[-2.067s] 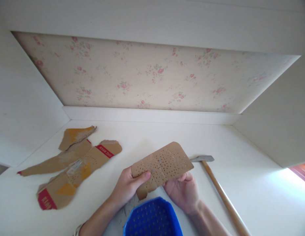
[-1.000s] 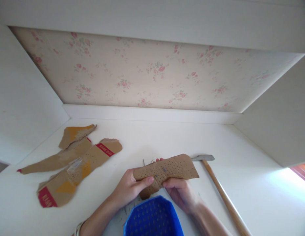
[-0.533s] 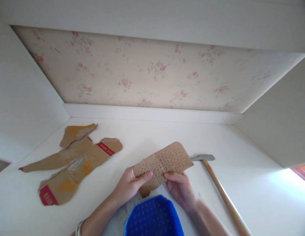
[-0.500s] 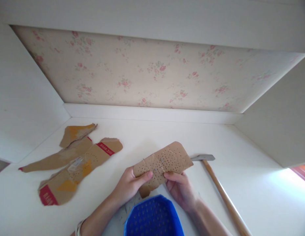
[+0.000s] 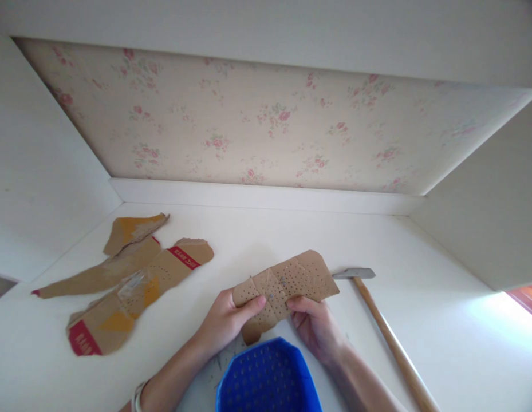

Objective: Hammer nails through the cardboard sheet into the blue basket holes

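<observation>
Both of my hands hold one piece of brown cardboard (image 5: 291,280) full of small punched holes, lifted a little above the white table (image 5: 270,240). My left hand (image 5: 225,320) grips its left end, thumb on top. My right hand (image 5: 315,326) pinches its lower edge near the middle, fingers curled under it. A small metal nail head shows in the cardboard near my left thumb. A blue perforated plastic basket (image 5: 268,377) sits just below my hands at the bottom edge.
A hammer (image 5: 383,329) with a wooden handle lies to the right, its metal head beside the cardboard. Torn cardboard scraps (image 5: 123,286) with red and yellow print lie at the left. White side walls and a floral back wall enclose the table.
The cardboard was tipped flat, then raised toward me again, and now lies slightly flatter. My right fingers shifted from under it to pinching its lower edge. The hammer and scraps stayed put.
</observation>
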A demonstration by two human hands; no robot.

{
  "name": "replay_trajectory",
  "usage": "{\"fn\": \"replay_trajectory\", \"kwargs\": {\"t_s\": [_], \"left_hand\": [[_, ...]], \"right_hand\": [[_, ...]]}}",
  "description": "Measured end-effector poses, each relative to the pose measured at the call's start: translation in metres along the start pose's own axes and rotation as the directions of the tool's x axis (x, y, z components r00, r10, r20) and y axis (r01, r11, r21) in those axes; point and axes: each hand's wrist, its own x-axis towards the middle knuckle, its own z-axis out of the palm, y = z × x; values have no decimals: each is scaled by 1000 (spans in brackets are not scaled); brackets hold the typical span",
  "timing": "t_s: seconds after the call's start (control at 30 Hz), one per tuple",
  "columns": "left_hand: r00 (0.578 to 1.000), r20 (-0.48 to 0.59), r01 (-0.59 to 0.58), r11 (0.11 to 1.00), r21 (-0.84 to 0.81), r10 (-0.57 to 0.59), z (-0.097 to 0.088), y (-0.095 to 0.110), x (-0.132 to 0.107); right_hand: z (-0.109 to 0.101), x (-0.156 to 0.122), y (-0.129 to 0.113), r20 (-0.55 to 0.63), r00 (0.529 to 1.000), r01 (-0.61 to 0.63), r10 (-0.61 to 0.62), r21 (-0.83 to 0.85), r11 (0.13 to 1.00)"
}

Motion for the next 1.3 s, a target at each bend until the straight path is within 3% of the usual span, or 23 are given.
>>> {"fn": "replay_trajectory", "kwargs": {"t_s": [0.53,1.13,1.3], "left_hand": [[999,47,-10,998,-54,12,1,-1,-1],[999,48,-3,999,-37,5,0,-1,-1],[999,46,-15,1000,-10,15,0,-1,-2]], "right_hand": [[5,-4,-7,175,979,-135,108,152,979],[5,-5,-7,204,971,-150,121,132,980],[4,-4,-5,150,981,-140,125,93,986]]}}
